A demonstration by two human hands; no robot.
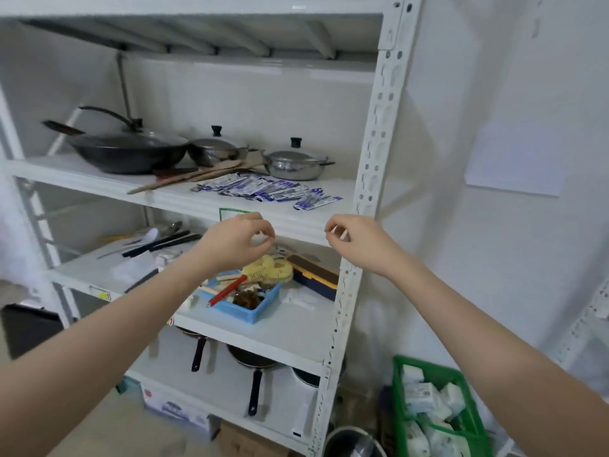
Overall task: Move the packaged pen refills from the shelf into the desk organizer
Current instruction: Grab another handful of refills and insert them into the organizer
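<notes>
White metal shelf (184,196) is seen ahead. Left hand (235,240) is raised, fingers loosely curled, nothing held. Packaged pen refills (263,189) are scattered on the shelf just above both hands' fingertips. Right hand (354,239) is likewise loosely curled, empty.

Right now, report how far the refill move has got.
Nothing looks done: the blue-and-white packaged pen refills lie in a heap on the white metal shelf. Left hand and right hand hover below it, holding nothing. No desk organizer in view; every packet remains.
</notes>
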